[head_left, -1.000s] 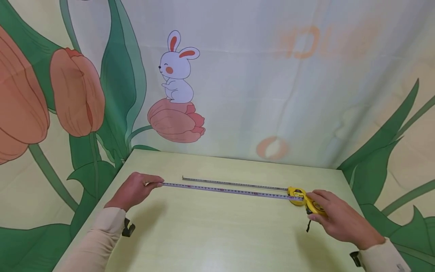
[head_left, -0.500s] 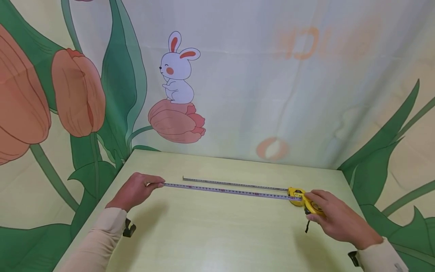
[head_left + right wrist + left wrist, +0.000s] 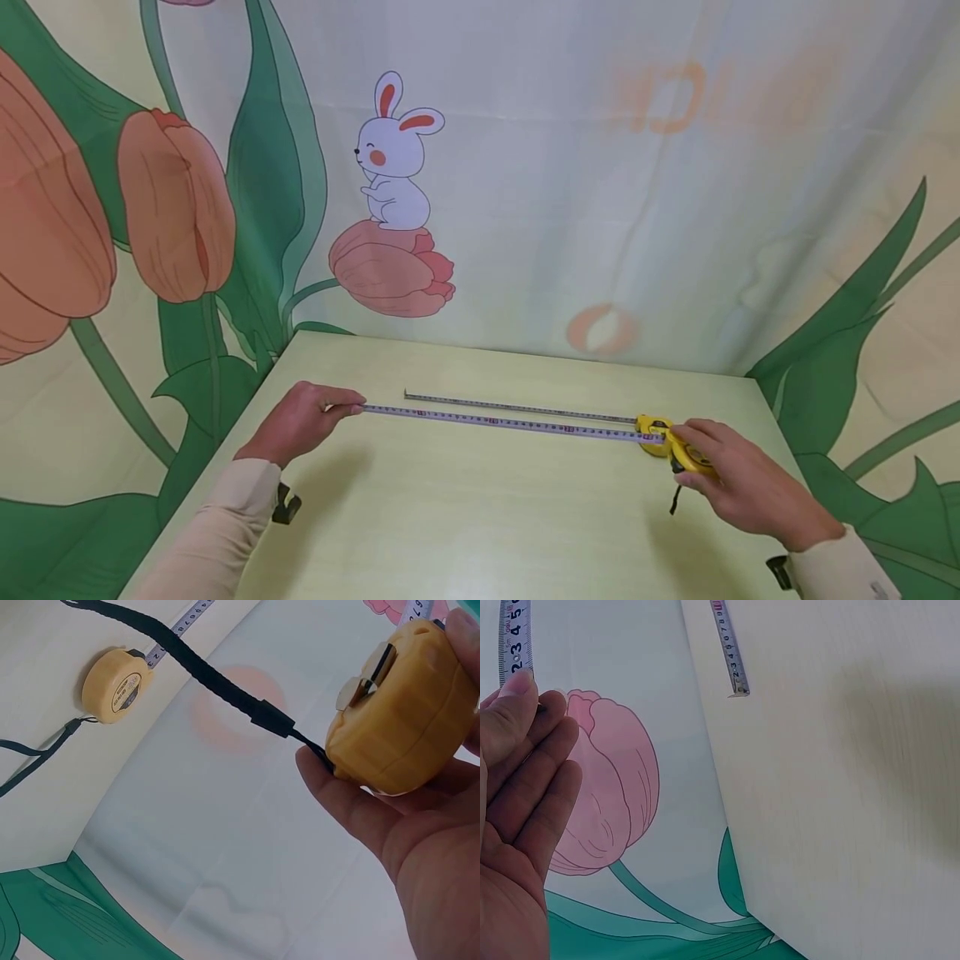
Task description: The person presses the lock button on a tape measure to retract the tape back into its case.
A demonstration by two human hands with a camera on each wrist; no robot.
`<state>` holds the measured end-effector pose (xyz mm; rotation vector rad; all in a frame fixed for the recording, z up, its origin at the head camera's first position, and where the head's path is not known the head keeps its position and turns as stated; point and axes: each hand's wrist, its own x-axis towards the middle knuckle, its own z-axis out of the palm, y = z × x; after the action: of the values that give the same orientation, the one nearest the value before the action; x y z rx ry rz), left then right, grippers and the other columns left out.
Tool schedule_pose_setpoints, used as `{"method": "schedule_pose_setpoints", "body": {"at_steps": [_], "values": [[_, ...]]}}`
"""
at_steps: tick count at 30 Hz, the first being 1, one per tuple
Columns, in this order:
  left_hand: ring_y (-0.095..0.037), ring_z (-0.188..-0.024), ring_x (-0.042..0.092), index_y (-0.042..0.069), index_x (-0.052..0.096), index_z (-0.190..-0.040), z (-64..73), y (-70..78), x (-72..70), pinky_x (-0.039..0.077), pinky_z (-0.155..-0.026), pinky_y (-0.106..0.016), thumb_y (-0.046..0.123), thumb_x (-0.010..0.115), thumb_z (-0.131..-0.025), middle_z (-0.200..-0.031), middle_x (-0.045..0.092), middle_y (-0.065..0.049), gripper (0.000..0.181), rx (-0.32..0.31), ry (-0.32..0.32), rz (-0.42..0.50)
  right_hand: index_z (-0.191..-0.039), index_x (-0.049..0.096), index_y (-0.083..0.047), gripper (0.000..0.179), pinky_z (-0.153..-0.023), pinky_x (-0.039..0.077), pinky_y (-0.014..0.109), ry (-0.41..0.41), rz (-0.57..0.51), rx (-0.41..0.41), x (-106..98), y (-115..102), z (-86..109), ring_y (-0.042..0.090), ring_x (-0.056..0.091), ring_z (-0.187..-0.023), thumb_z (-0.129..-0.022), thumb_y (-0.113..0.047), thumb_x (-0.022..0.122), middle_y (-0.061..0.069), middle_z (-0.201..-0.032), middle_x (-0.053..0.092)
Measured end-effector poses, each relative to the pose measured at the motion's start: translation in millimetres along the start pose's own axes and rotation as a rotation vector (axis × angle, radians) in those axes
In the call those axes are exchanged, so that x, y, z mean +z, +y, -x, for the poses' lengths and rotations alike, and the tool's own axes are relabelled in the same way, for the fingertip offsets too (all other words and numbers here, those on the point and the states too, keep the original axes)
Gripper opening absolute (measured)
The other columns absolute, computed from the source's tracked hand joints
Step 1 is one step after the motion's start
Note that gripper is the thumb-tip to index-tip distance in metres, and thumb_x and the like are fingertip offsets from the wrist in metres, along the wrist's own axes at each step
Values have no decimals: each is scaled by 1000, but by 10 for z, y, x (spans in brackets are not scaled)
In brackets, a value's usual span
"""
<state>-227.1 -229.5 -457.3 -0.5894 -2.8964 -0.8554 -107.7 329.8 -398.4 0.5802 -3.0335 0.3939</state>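
Observation:
Between my two hands a tape measure's blade (image 3: 495, 421) is stretched out above the table. My left hand (image 3: 306, 421) pinches the blade's end between thumb and index finger; in the left wrist view the other fingers lie loosely bent. The yellow tape measure (image 3: 405, 709) is gripped by my right hand (image 3: 738, 479), and its black wrist strap (image 3: 202, 667) hangs loose. Behind it a second yellow tape measure (image 3: 116, 686) rests on the table, its own blade (image 3: 517, 407) drawn out leftward, roughly alongside the held one. The second blade's metal hook (image 3: 739, 694) shows in the left wrist view.
The pale table (image 3: 480, 508) ends at a back edge against a hanging cloth (image 3: 525, 208) printed with tulips and a rabbit. More of this cloth hangs at the left and right. The second tape measure's black strap (image 3: 45, 754) lies on the table.
Both hands keep their hold on the tape measure. My right hand and the yellow case have shifted very slightly left; the view has drifted slightly too.

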Motion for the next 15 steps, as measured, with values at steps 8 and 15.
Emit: {"method": "schedule_pose_setpoints", "body": {"at_steps": [8,15], "values": [[-23,-100,74,16,76,-113,-8,10,3,60,-87,-46,16,73,-88,-105,77,-5,25,12,4,1,-139,53,-4,54,-93,55,47,11,4,-2,7,-10,4,26,59,-113,-92,-26,69,15,-135,56],[-22,-98,74,17,77,-111,-4,3,14,61,-86,-45,17,73,-88,-103,78,-3,24,26,19,5,-139,53,-4,54,-93,55,47,14,18,-6,16,-10,6,27,59,-115,-92,-26,69,15,-135,56]]}}
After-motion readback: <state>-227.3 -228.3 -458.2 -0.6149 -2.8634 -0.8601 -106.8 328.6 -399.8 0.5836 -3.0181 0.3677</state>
